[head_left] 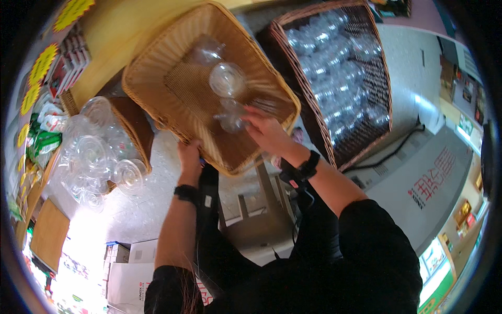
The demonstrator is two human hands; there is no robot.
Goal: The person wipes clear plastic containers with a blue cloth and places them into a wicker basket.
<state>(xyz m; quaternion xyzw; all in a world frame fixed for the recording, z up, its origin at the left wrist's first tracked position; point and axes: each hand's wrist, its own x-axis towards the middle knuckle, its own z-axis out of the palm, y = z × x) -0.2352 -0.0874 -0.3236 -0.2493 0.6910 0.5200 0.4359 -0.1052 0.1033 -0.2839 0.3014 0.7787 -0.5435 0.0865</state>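
Before me a tan woven basket [184, 137] tilts with its opening towards me. My left hand [190, 157] grips its near left rim. Inside, my right hand [266, 131] has its fingers at the side of a small clear vessel [232, 119] and seems to hold it. Just beyond stands a round clear vessel [227, 80], and another clear vessel [208, 51] lies farther in. Whether they are glass or plastic I cannot tell.
On the right a dark wicker basket [282, 43] holds rows of clear vessels [333, 74]. A brown basket [133, 129] at left spills over with clear vessels [92, 153]. A stool [259, 231] stands between my legs. Printed cartons [427, 184] lie at right.
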